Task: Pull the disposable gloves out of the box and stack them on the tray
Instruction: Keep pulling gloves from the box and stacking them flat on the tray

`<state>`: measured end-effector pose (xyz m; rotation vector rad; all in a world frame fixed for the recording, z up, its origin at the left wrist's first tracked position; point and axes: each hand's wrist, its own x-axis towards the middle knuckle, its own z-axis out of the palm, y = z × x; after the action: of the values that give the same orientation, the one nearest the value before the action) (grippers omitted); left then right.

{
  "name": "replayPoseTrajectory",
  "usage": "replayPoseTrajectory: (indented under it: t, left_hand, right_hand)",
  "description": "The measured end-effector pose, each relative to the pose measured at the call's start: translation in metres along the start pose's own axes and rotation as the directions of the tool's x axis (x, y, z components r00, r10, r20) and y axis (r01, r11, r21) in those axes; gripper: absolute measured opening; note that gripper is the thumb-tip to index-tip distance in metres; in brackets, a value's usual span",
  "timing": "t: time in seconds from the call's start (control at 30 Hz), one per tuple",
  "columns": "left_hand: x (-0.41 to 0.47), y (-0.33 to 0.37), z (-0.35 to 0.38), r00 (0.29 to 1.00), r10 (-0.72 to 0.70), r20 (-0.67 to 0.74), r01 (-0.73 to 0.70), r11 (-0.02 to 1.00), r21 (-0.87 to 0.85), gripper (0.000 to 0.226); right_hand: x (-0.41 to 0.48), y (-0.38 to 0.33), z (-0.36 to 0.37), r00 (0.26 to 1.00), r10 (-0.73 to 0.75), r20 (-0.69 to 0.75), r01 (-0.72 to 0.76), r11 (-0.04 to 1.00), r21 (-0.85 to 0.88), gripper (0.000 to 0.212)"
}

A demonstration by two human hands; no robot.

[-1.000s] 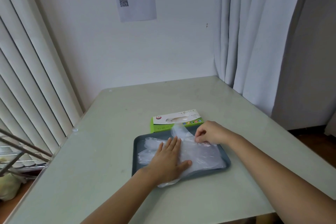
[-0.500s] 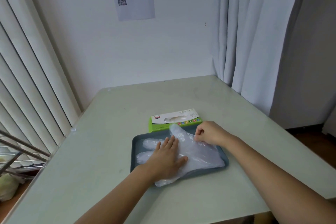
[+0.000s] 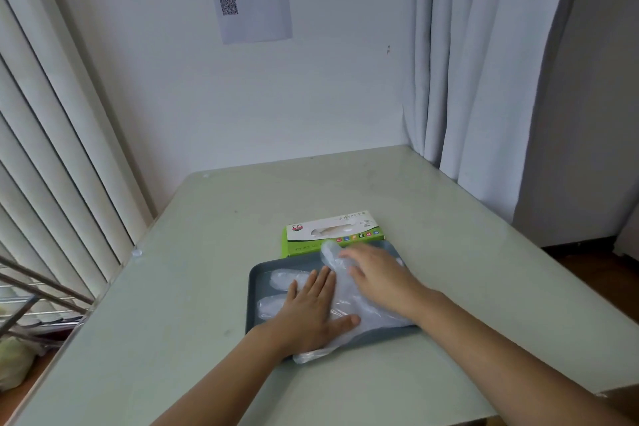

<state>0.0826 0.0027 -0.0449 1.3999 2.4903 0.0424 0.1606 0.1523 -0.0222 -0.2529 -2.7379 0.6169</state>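
Pinch released: the right grip (image 3: 377, 278) now rests with fingers spread flat on the gloves (image 3: 347, 303). Beside it, the left grip (image 3: 311, 313) stays flat, pressing the pile beneath onto the tray (image 3: 253, 294). This glove seems placed; another pull comes next.

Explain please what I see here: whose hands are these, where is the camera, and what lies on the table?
There is no machine: a person works with bare hands. The camera sits on the person's head, looking forward and down. On the pale green table lies a dark grey tray, with a green and white glove box behind it. Clear disposable gloves lie stacked on the tray. The left hand presses flat on them; the right hand, slightly blurred, rests on them with straight fingers. Neither grips anything.
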Motion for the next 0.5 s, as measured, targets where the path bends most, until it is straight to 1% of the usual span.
replayPoseTrajectory:
  t: [0.07,0.1,0.17,0.23,0.33,0.37,0.47,0.5]
  left_hand:
    - [0.001,0.000,0.002,1.000,0.003,-0.016,-0.003,1.000,0.011,0.089]
    - [0.001,0.000,0.003,1.000,0.002,-0.024,-0.002,1.000,0.012,0.089]
    - [0.001,0.000,0.005,0.999,0.000,-0.035,0.000,1.000,0.011,0.088]
    - [-0.001,-0.001,0.006,0.999,0.001,-0.040,-0.001,1.000,0.007,0.089]
    - [-0.004,-0.010,0.005,1.000,-0.010,-0.023,0.011,1.000,0.010,0.095]
    - [-0.006,-0.015,0.005,1.000,-0.016,-0.009,0.016,1.000,0.009,0.100]
    - [-0.014,-0.029,0.002,1.000,-0.026,0.004,0.026,0.999,-0.024,0.137]
    - [-0.017,-0.033,0.001,0.999,-0.038,0.015,0.038,0.999,-0.025,0.142]
  right_hand:
    - [-0.007,-0.005,0.014,0.991,-0.013,0.136,0.004,0.998,0.064,0.041]
    - [-0.010,-0.003,0.020,0.981,-0.002,0.195,-0.010,0.998,0.062,0.044]
    - [-0.013,0.004,0.027,0.949,0.033,0.313,-0.025,0.999,-0.032,0.054]
    - [-0.015,0.011,0.026,0.921,0.058,0.386,-0.003,0.990,-0.141,0.062]
    - [-0.015,0.015,0.023,0.908,0.075,0.411,0.010,0.980,-0.200,0.066]
    - [-0.015,0.016,0.022,0.906,0.086,0.415,0.003,0.978,-0.208,0.067]
    - [-0.015,0.019,0.022,0.906,0.114,0.408,-0.017,0.972,-0.233,0.069]
    - [-0.016,0.020,0.021,0.906,0.119,0.405,-0.021,0.971,-0.238,0.069]
